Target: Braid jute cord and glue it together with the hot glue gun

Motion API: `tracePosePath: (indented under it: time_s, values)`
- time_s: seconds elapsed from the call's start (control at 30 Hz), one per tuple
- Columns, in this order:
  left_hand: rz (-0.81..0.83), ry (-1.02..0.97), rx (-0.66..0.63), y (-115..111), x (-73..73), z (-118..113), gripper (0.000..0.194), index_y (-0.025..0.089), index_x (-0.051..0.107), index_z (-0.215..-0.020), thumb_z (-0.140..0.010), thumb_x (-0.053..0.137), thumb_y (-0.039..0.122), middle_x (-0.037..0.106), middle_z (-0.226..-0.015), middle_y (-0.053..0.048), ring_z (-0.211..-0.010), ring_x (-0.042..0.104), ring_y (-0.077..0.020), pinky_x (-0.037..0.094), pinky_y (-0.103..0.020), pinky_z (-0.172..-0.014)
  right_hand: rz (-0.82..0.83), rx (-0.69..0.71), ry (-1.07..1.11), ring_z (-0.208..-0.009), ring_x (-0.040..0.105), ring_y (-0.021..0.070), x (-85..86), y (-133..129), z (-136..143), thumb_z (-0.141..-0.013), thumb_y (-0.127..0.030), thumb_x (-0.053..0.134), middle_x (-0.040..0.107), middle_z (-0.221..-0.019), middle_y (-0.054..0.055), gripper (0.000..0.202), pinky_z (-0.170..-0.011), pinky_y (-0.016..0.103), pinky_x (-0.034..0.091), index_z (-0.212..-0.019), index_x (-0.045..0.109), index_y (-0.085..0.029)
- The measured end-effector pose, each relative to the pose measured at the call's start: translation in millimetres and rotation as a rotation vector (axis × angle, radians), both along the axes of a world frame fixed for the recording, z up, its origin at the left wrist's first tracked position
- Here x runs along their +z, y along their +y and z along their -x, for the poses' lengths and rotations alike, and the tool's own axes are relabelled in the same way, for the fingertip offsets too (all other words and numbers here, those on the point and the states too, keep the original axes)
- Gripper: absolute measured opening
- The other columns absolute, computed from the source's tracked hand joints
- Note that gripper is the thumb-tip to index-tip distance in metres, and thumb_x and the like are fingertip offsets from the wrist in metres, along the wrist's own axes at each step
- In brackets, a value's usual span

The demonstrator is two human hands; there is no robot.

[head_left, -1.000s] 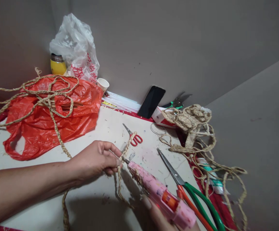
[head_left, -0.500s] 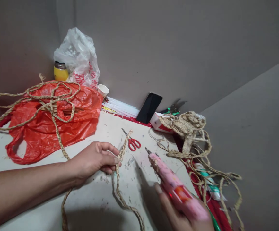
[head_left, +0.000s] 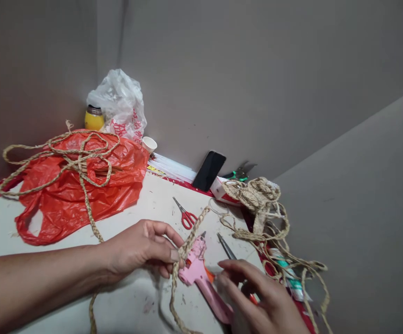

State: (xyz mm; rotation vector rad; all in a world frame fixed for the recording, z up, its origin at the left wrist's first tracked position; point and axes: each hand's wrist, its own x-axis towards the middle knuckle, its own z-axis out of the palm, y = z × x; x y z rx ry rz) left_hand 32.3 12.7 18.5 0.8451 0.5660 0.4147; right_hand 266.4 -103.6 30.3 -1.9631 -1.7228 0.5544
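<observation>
Near the middle, my left hand (head_left: pixel 152 248) pinches a braided straw cord (head_left: pixel 195 227), whose short end points up and right while the rest hangs down toward the front edge. A pink glue gun (head_left: pixel 204 278) lies on the white table (head_left: pixel 131 306), partly behind the cord. My right hand (head_left: pixel 257 297), slightly blurred, is just right of the glue gun's handle, its fingers apart and nothing seen between them. Beyond its fingertips lies a dark pointed metal tool (head_left: pixel 226 246); its lower part is hidden by the hand. Red-handled scissors (head_left: pixel 186 218) rest behind the cord.
A red plastic bag (head_left: pixel 118 195) with coiled braid lies at left. Behind it are a yellow jar (head_left: pixel 94 119), a clear bag (head_left: pixel 118 93) and a white cup (head_left: pixel 149 144). A phone (head_left: pixel 209 170) leans at the back; woven straw pieces (head_left: pixel 260 192) lie at right.
My right hand has let go of the pink glue gun, which now lies on the table. The cord in my left hand has shifted slightly right and down in view. The camera view has also shifted.
</observation>
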Motion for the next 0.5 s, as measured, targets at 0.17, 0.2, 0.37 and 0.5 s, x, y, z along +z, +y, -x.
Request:
tracePosePath:
  time_s: [0.17, 0.2, 0.37, 0.5]
  values:
    - [-0.042, -0.014, -0.06, -6, 4.4, 0, 0.029, 0.013, 0.064, -0.08, -0.058, 0.079, 0.024, 0.065, -0.061, -0.001, -0.049, 0.057, -0.0091, 0.047, -0.024, -0.057, 0.081, -0.115, 0.621, -0.046, 0.049, 0.0106, 10.5, 3, 23, -0.076, -0.047, 0.07, 0.057, -0.05, -0.002, 0.028, -0.047, 0.021, 0.041, -0.071, 0.067, -0.019]
    - [-0.056, -0.008, -0.068, -7, 5.1, 0, 0.029, 0.013, 0.064, -0.08, -0.058, 0.079, 0.025, 0.066, -0.061, -0.001, -0.049, 0.057, -0.0092, 0.047, -0.024, -0.058, 0.119, -0.123, 0.69, -0.044, 0.047, 0.0096, 11.2, 5, 29, -0.074, -0.047, 0.072, 0.056, -0.048, -0.002, 0.03, -0.046, 0.021, 0.039, -0.071, 0.068, -0.018]
    - [-0.108, 0.006, -0.09, -8, 5.2, -1, 0.03, 0.013, 0.064, -0.079, -0.058, 0.079, 0.028, 0.064, -0.061, -0.001, -0.05, 0.054, -0.0092, 0.045, -0.025, -0.058, 0.166, -0.152, 0.804, -0.036, 0.04, 0.0045, 8.8, 17, 49, -0.064, -0.047, 0.081, 0.052, -0.041, -0.003, 0.035, -0.038, 0.016, 0.03, -0.069, 0.072, -0.014]
    - [-0.128, 0.01, -0.091, -9, 2.6, -1, 0.03, 0.012, 0.064, -0.08, -0.059, 0.079, 0.028, 0.065, -0.064, -0.002, -0.052, 0.054, -0.0095, 0.045, -0.026, -0.059, 0.168, -0.15, 0.868, -0.035, 0.043, 0.0039, 0.1, 21, 51, -0.063, -0.045, 0.082, 0.061, -0.046, 0.001, 0.033, -0.034, 0.013, 0.029, -0.067, 0.071, -0.014]
